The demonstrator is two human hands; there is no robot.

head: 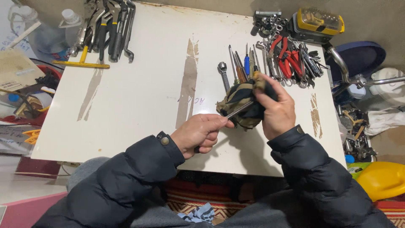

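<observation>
- Left hand (198, 134) is curled shut around the handle end of a thin metal tool (237, 110), and the thumb presses along the top.
- That thin metal tool sticks out from the left hand, up and to the right, and its far end goes into a cloth (240, 101).
- Right hand (276, 110) is just to the right of the left hand, and it is closed around the cloth, with the fingers squeezing it onto the tool.
- The cloth is dark with tan patches, all bunched up, and it sits between the two hands, a little above the white table (143, 97).
- Both arms wear dark puffy sleeves (139, 177) with a snap button at each cuff.
- Just past the cloth, screwdrivers (242, 63) and a shiny wrench (223, 75) lie side by side on the table.
- To the right of those lies a heap of red-handled pliers (289, 59) and other small tools.
- Farther off, past the right hand, is a yellow case (319, 21) with little metal sockets (265, 24) beside it.
- Far off to the left of the left hand, at the table's far edge, is a bunch of big pliers (107, 27) and a yellow ruler (82, 64).
</observation>
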